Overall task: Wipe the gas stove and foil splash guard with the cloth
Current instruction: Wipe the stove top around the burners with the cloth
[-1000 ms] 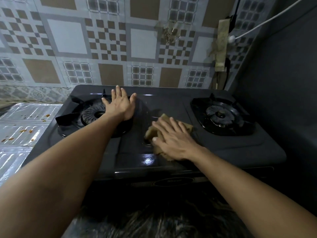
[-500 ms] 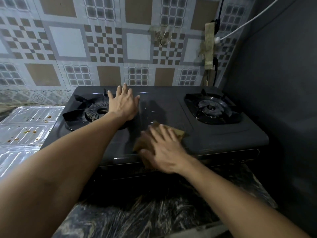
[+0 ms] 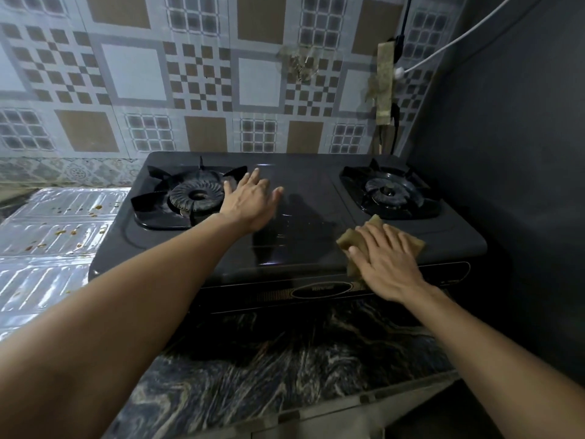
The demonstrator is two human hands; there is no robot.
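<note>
A black two-burner gas stove (image 3: 304, 185) stands on a dark marbled counter. My left hand (image 3: 250, 202) lies flat on the stove top, just right of the left burner (image 3: 196, 196), fingers straight. A tan cloth (image 3: 353, 240) sits at the stove's front right edge, below the right burner (image 3: 387, 193). My right hand (image 3: 384, 258) presses flat on the cloth and covers most of it. The foil splash guard (image 3: 47, 245) lies flat to the left of the stove, spotted with brown stains.
Patterned tiles cover the wall behind. A dark wall (image 3: 506, 153) closes the right side next to the stove. A white cable (image 3: 443, 49) and a hanging strip (image 3: 384, 83) are in the back right corner. The marbled counter (image 3: 285, 359) extends in front.
My right hand has slid the cloth from the stove's middle front to its front right edge. My left hand stays flat beside the left burner. The view has pulled back.
</note>
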